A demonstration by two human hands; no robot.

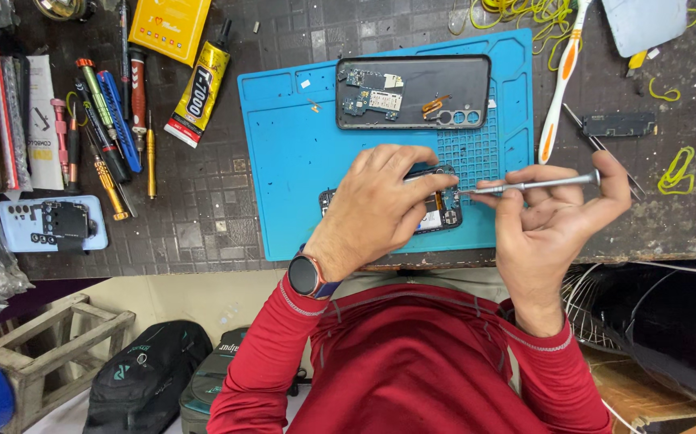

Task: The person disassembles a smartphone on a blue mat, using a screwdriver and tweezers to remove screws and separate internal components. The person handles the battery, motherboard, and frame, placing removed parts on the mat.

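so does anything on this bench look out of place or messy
Mostly orderly. The odd bits are loose yellow rubber bands scattered on the dark bench right of the blue mat, and a toothbrush lying across the mat's edge.

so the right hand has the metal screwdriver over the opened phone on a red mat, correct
Not quite: the mat is blue, not red. The head view shows the right hand holding the metal screwdriver over the opened phone, which the left hand steadies on that blue mat.
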